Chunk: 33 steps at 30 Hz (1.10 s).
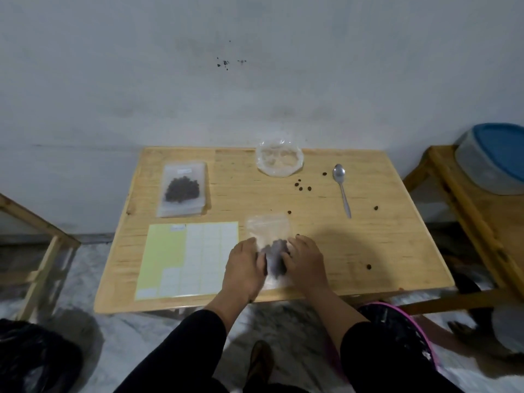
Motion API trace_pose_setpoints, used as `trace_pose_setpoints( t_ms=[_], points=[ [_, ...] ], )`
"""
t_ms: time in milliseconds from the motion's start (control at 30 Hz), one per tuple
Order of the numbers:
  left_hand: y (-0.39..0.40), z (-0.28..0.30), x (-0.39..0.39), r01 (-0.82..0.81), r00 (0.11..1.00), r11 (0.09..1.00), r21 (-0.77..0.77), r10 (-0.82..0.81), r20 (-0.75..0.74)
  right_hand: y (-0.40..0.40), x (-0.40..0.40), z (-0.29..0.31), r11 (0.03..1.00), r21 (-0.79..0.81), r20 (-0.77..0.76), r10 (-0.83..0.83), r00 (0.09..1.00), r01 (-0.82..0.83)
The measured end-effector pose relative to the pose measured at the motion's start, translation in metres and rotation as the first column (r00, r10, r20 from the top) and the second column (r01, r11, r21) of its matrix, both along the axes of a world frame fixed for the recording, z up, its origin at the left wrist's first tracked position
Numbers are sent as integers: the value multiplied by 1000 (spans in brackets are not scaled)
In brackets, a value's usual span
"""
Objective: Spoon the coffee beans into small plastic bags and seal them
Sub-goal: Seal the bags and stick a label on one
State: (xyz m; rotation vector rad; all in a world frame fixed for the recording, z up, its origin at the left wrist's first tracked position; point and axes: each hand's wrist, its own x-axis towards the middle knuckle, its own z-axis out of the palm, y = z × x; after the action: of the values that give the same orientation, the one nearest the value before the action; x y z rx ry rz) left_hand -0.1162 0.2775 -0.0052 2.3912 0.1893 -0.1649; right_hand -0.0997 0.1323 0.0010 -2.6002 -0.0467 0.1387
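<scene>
No legible text, brand, number or sign anywhere. Small white label on the filled bag [183, 188] at the far left of the table [368, 251]: blurred, unreadable. Another small white label on the yellow sticker sheet [170, 251], likewise too blurred to read. White stickers on that sheet blank

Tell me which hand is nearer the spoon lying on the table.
Right. The right hand rests on the small bag of beans, below and left of the spoon. The left hand sits on the bag's far side, farther from it.
</scene>
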Motion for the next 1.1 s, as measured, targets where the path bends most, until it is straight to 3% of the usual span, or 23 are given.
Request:
trace_pose_setpoints(
  t_ms=[133,233,500,667,1100],
  points=[
    [3,12,1,-145,989,979,-144,148,10,8,8,17,980,169,53,-119,991,109],
    [14,22,1,-209,973,957,-201,223,51,18,10,22,934,325,3,-158,987,149],
    [86,40,-8,-344,924,849,-400,382,15,89,15,27,882,466,-118,-11,993,65],
    [153,32,-13,-426,882,784,-453,472,-12,147,16,23,888,459,-146,44,988,28],
    [275,4,0,-443,892,787,-430,435,-123,240,38,-12,970,172,-131,-148,980,170]
  ],
)
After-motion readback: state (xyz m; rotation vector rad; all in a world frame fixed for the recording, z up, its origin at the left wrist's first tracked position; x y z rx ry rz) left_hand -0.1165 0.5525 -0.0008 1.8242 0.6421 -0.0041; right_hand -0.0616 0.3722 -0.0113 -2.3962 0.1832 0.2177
